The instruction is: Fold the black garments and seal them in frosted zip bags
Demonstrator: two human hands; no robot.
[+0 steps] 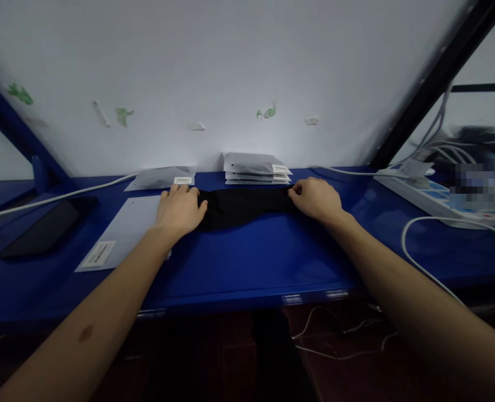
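Observation:
A piece of black cloth (pixel 243 206) lies stretched sideways on the blue table; its exact kind does not show. My left hand (pixel 179 209) rests palm down at its left end, thumb held apart from the fingers, partly over a grey plastic bag (pixel 125 223) with a white barcode label. At the cloth's right end, my right hand (pixel 317 198) has thumb and fingertips pinched together on the fabric. Just behind the cloth is a stack of grey plastic bags (pixel 251 163), also labelled. Another grey bag (pixel 159 177) lies behind my left hand.
A dark flat object (pixel 48 226) lies on the table's left side. White cables (pixel 432 220) run across the right side, near a white and blue box-like item (pixel 423 195). A white wall (pixel 239 72) rises behind the blue table (pixel 264 262). More cables hang below the front edge.

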